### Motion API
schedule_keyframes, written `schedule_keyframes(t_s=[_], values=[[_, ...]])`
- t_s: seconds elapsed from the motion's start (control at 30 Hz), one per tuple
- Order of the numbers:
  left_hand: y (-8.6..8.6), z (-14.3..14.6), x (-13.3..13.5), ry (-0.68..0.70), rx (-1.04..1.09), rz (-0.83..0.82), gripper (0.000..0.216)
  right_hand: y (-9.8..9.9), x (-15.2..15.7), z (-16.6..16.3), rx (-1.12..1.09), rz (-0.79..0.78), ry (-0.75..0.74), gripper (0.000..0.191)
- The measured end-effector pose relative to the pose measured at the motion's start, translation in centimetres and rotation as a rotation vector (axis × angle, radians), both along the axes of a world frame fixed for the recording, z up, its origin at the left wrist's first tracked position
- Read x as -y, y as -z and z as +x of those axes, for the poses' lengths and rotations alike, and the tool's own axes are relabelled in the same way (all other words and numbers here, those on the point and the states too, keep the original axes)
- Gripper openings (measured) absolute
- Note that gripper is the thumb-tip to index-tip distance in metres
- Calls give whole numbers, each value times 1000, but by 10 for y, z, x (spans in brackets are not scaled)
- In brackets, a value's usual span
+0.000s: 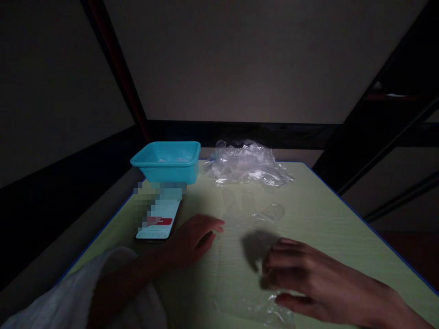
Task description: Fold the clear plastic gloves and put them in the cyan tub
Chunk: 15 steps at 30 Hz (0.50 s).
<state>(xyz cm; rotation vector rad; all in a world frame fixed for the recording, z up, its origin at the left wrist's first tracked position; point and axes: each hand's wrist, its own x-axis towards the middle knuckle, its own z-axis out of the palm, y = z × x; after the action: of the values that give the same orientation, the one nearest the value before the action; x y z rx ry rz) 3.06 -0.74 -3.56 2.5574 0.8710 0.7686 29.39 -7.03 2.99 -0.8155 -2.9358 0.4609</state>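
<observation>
A clear disposable plastic glove (240, 260) lies spread flat on the table, its finger ends pointing away from me and its cuff crumpled near the front. My left hand (195, 237) rests at the glove's left edge, fingers stretched out together and the thumb apart, with nothing in it. Over the right side of the glove is my right hand (298, 276), its fingers half bent and the thumb apart from them. It casts a shadow on the glove, and I see nothing held in it. Whether its fingertips touch the plastic is unclear.
A pile of crumpled clear plastic gloves (247, 164) sits at the table's back edge. To its left stands a turquoise plastic basket (168, 171). A phone (159, 221) with a lit screen lies left of my left hand. The table (329, 224) has a blue edge; a wall rises behind it.
</observation>
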Motion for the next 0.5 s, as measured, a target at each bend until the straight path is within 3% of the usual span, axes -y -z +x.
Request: schedule_keyframes(t_s=[0.17, 0.5], values=[[-3, 2, 2, -13, -18, -28, 25, 12, 26, 11, -27, 58, 65, 6], [-1, 1, 1, 14, -58, 10, 24, 18, 42, 1, -58, 283, 20, 14]])
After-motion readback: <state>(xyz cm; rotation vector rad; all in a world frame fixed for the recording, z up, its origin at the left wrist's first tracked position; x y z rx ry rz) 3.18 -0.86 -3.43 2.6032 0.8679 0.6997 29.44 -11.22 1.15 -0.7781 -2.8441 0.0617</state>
